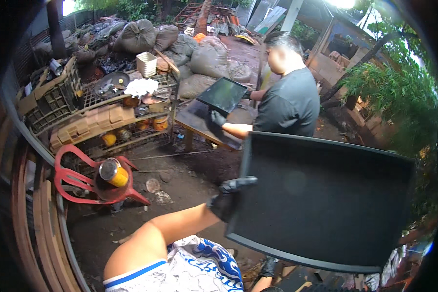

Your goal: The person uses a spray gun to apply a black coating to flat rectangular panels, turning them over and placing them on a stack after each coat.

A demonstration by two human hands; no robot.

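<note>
A large flat black monitor (321,199) with a dark screen and thin frame is held up, tilted, in front of me at the right. My left hand (231,197), in a black glove, grips its left edge, with fingers showing on the front of the frame. At the lower edge of the monitor is my right hand (269,266), also gloved in black and closed against it; its fingers are partly hidden. Ahead of me, a co-worker (292,97) in a dark shirt and gloves holds another flat screen (222,94) over a table (199,127).
A red plastic chair (75,187), overturned, lies at the left with a yellow can (114,173) on it. Behind it stands a rack (92,121) with bricks, a pan and a white basket (146,64). Several full sacks (211,58) are piled farther back. Leafy plants (389,92) grow at the right.
</note>
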